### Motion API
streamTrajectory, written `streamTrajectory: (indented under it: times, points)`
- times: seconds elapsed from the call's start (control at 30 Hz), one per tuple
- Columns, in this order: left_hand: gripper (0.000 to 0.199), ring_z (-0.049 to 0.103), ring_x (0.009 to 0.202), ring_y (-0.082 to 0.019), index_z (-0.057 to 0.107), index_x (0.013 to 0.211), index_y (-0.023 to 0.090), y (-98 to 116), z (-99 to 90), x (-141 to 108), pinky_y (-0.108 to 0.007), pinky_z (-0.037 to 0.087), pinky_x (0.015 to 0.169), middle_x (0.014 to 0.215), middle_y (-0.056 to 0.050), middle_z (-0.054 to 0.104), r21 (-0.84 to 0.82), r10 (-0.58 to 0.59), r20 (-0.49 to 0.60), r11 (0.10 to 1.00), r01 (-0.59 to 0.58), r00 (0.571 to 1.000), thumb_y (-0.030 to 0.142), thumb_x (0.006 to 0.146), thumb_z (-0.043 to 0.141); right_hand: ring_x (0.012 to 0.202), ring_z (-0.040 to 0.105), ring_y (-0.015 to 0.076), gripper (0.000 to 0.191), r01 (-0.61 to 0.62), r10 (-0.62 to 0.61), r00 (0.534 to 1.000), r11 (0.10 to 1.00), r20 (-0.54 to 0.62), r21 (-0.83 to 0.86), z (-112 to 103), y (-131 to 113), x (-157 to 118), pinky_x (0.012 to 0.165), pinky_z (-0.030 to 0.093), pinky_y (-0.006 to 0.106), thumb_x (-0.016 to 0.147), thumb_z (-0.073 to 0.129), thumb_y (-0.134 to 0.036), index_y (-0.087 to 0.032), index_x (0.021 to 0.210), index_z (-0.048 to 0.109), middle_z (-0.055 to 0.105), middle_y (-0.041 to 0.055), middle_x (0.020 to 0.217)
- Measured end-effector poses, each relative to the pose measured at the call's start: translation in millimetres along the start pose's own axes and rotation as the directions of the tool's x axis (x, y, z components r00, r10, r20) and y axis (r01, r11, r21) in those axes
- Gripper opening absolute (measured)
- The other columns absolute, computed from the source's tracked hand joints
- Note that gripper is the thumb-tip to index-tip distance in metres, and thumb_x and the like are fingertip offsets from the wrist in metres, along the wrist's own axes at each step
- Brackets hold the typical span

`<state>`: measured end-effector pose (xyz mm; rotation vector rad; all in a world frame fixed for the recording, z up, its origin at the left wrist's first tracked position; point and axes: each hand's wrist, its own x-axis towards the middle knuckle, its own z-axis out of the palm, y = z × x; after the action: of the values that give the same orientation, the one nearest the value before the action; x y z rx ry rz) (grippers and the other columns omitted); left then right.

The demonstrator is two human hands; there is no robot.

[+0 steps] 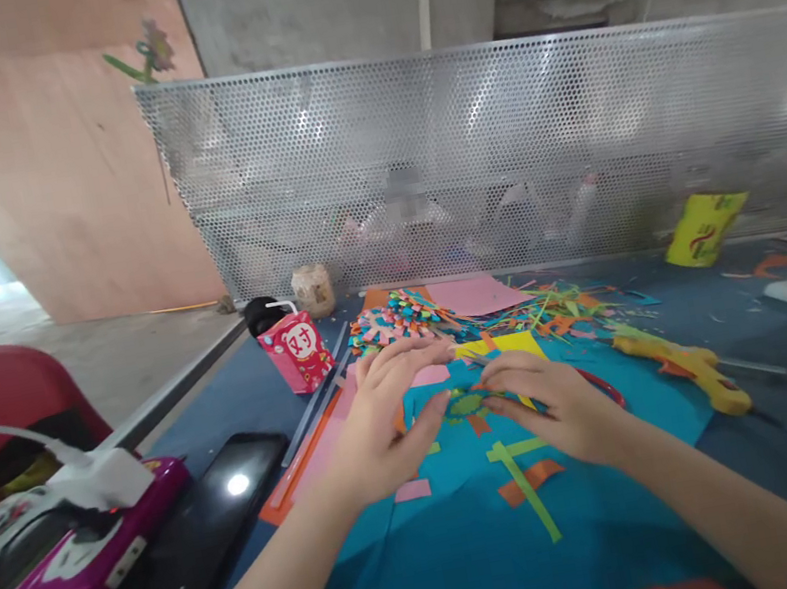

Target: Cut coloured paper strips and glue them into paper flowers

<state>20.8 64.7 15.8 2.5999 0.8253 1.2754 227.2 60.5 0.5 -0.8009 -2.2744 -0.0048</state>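
Observation:
Between my hands is a small round piece of green fringed paper (468, 405). My left hand (391, 412) curves around its left side, the thumb tip touching the edge and the other fingers reaching over behind. My right hand (561, 402) pinches the piece's right side between thumb and fingertips. Beneath them lie blue paper sheets (439, 550). Green paper strips (525, 489) cross just below, beside an orange strip (531, 481) and a small pink piece (413, 490). Partly hidden by my right hand is a red loop (603, 387), perhaps a scissors handle.
Fringed paper scraps (402, 318) are heaped at the back. On the right lies a yellow glue gun (685, 370) with its cord. At left are a pink drink carton (295, 352), a black phone (187, 549) and a purple power strip (109, 543). A perforated metal screen (354, 159) borders the table.

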Motion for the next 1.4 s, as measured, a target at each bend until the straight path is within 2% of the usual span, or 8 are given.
streamTrajectory:
  times: [0.13, 0.3, 0.4, 0.57, 0.97, 1.1, 1.27, 1.4]
  points:
    - [0.038, 0.042, 0.108, -0.019, 0.046, 0.109, 0.02, 2.5, 0.4, 0.1, -0.039, 0.032, 0.093, 0.109, -0.007, 0.054, -0.194, 0.005, -0.05, 0.981, -0.015, 0.999, 0.012, 0.072, 0.05, 0.082, 0.05, 0.0177, 0.017, 0.126, -0.138, 0.99, 0.957, -0.029, -0.261, -6.0, -0.1, 0.1, 0.073, 0.042, 0.034, 0.083, 0.04, -0.017, -0.015, 0.087, 0.057, 0.058, 0.0073, 0.088]
    - [0.04, 0.045, 0.104, -0.021, 0.05, 0.102, 0.022, 5.0, 1.7, -1.6, -0.042, 0.034, 0.091, 0.098, -0.006, 0.06, -0.248, 0.008, -0.104, 0.968, -0.033, 0.995, 0.011, 0.065, 0.06, 0.078, 0.05, 0.0172, 0.017, 0.196, -0.257, 0.965, 0.834, -0.049, -0.515, -9.7, 0.0, -1.4, 0.069, 0.042, 0.033, 0.081, 0.043, -0.015, -0.015, 0.087, 0.059, 0.06, 0.0068, 0.083]
    - [0.037, 0.046, 0.103, -0.021, 0.052, 0.099, 0.023, 7.6, 1.2, -1.2, -0.042, 0.035, 0.089, 0.097, -0.005, 0.061, -0.228, 0.001, -0.074, 0.973, -0.018, 0.997, 0.013, 0.064, 0.062, 0.08, 0.05, 0.0162, 0.015, 0.215, -0.288, 0.957, 0.792, -0.04, -0.571, -11.0, -1.1, -2.3, 0.072, 0.04, 0.031, 0.079, 0.047, -0.014, -0.017, 0.087, 0.059, 0.06, 0.0044, 0.082]
    - [0.029, 0.048, 0.1, -0.021, 0.055, 0.095, 0.022, 11.6, -0.5, 1.1, -0.043, 0.033, 0.089, 0.095, -0.006, 0.063, -0.165, -0.018, -0.042, 0.986, 0.011, 0.999, 0.016, 0.067, 0.061, 0.08, 0.05, 0.0164, 0.014, 0.223, -0.305, 0.951, 0.785, -0.047, -0.578, -12.7, -3.6, -2.3, 0.071, 0.04, 0.031, 0.078, 0.048, -0.012, -0.015, 0.086, 0.059, 0.059, 0.005, 0.08]
    - [0.027, 0.048, 0.099, -0.02, 0.055, 0.093, 0.022, 10.1, 0.1, 0.5, -0.04, 0.036, 0.086, 0.09, -0.004, 0.064, -0.183, -0.008, -0.046, 0.983, -0.001, 0.999, 0.015, 0.067, 0.059, 0.08, 0.049, 0.0168, 0.016, 0.225, -0.298, 0.953, 0.807, -0.049, -0.546, -9.8, 0.4, -4.6, 0.07, 0.041, 0.031, 0.079, 0.046, -0.014, -0.015, 0.09, 0.057, 0.059, 0.0057, 0.082]
    - [0.036, 0.046, 0.104, -0.022, 0.053, 0.101, 0.024, 8.3, 0.4, -0.8, -0.042, 0.035, 0.089, 0.1, -0.006, 0.061, -0.152, -0.036, -0.085, 0.988, 0.023, 0.996, 0.017, 0.066, 0.06, 0.078, 0.049, 0.0165, 0.016, 0.191, -0.248, 0.966, 0.877, -0.076, -0.44, -9.0, -1.4, -3.7, 0.069, 0.041, 0.031, 0.081, 0.043, -0.014, -0.015, 0.09, 0.056, 0.059, 0.0062, 0.082]
    - [0.032, 0.053, 0.096, -0.018, 0.053, 0.102, 0.023, 3.7, 2.2, 1.0, -0.038, 0.036, 0.09, 0.094, -0.004, 0.063, -0.285, -0.22, -0.121, 0.942, 0.178, 0.968, 0.02, 0.071, 0.056, 0.073, 0.051, 0.0141, 0.008, 0.049, -0.055, 0.996, 0.995, -0.067, -0.088, -6.5, -7.5, -1.8, 0.066, 0.041, 0.027, 0.079, 0.045, -0.016, -0.017, 0.079, 0.054, 0.058, 0.0047, 0.077]
    - [0.03, 0.055, 0.093, -0.018, 0.053, 0.102, 0.021, 1.6, 4.1, 5.4, -0.035, 0.041, 0.084, 0.091, -0.005, 0.064, -0.429, -0.4, -0.043, 0.835, 0.344, 0.916, 0.028, 0.073, 0.052, 0.061, 0.048, 0.0104, 0.014, -0.137, 0.134, 0.99, 0.988, 0.039, 0.068, -4.3, -11.7, -0.1, 0.056, 0.038, 0.022, 0.079, 0.045, -0.02, -0.017, 0.067, 0.051, 0.054, 0.0008, 0.064]
